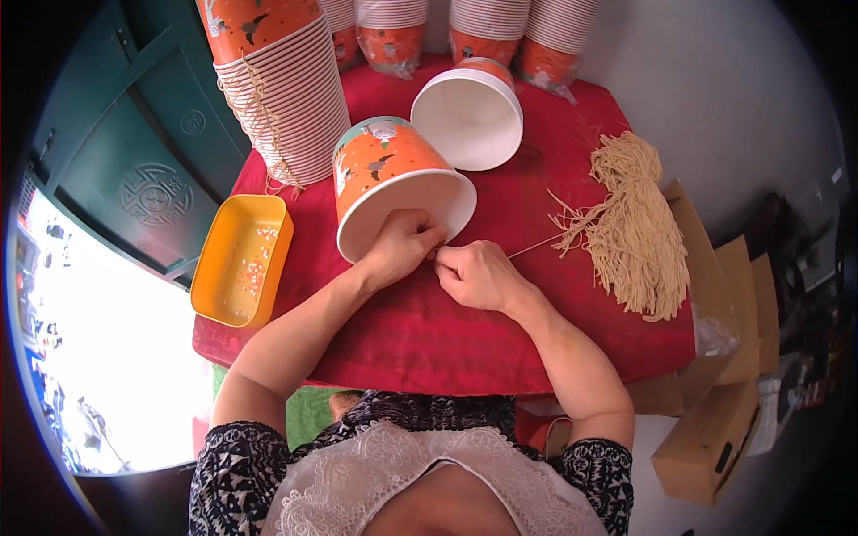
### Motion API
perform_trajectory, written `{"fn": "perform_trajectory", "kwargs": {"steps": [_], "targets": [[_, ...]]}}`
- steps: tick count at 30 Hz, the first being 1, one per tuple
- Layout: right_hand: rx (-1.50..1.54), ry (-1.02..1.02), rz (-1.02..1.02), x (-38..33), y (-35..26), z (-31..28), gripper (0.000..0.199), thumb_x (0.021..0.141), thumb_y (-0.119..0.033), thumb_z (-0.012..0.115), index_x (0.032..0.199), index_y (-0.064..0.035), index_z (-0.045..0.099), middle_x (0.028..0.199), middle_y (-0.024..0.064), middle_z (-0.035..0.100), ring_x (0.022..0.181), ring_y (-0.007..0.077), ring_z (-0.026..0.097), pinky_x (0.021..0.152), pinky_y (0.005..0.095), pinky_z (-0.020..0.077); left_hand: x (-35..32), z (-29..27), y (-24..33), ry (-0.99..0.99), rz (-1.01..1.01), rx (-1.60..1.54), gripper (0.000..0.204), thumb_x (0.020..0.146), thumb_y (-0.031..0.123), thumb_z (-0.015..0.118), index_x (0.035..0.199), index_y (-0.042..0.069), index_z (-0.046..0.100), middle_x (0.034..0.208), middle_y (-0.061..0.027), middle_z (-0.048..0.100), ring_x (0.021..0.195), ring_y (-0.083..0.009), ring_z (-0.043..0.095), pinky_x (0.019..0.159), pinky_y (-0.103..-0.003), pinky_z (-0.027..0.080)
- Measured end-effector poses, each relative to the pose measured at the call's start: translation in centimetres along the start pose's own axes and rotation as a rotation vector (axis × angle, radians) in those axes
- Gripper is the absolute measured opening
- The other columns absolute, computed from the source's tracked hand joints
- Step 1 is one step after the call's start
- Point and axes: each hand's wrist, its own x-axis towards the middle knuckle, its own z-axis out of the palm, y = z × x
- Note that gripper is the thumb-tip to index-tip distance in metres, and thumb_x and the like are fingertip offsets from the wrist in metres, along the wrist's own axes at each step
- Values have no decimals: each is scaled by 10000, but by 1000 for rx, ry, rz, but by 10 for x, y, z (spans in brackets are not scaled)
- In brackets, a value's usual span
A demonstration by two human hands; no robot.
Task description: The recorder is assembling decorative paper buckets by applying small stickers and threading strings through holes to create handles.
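An orange paper bucket [393, 159] with printed figures lies tipped on the table, its white mouth toward me. My left hand [407, 246] reaches across that mouth, fingers closed at the lower right of the rim. Right beside it, my right hand [483, 272] is closed in a pinch on a thin beige cord [536, 245]. The cord runs rightward to a thick bundle of beige cords [639, 232]. Both hands' fingertips nearly meet, and the exact spot between them is hidden.
A second bucket [469, 116] lies just behind. A tall bucket stack [286, 98], with cords hanging on it, stands at back left; wrapped stacks [487, 22] line the far edge. A yellow tray [204, 268] holds small bits. Cardboard boxes [706, 442] stand right of the red-covered table [536, 348].
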Motion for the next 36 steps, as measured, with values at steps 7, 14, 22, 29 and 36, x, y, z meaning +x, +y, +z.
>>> {"fn": "perform_trajectory", "kwargs": {"steps": [7,14,22,29,36], "targets": [[162,179,141,4,12,-8,122,880,-51,575,812,41,616,714,193,653,622,264,677,552,357,494,0,-5,-3,-93,-4,14,175,944,139,598,909,-24,649,797,-32,622,698,-105,564,630,-263,488],[247,170,243,6,10,-4,125,887,-51,582,839,54,629,709,165,657,640,166,639,578,324,489,-1,-5,-3,-87,65,105,99,853,52,627,911,-24,655,815,-39,636,737,-107,579,663,-264,490],[283,204,186,6,5,-6,129,895,-55,589,830,55,604,655,163,609,579,143,570,545,325,460,1,1,-8,-33,182,268,119,819,26,651,922,-33,655,849,-75,682,784,-145,620,696,-300,510],[261,267,125,7,0,-11,68,860,-16,593,804,20,609,647,145,585,540,180,561,524,335,449,1,1,-10,44,281,323,115,834,50,661,915,-30,649,823,-73,674,742,-156,625,664,-301,511],[-168,238,-154,2,9,-17,100,758,38,607,838,-15,637,737,125,577,580,303,602,495,389,486,4,-4,-3,-55,68,119,127,902,113,646,882,-11,622,759,-31,605,659,-93,565,566,-248,461]]}}
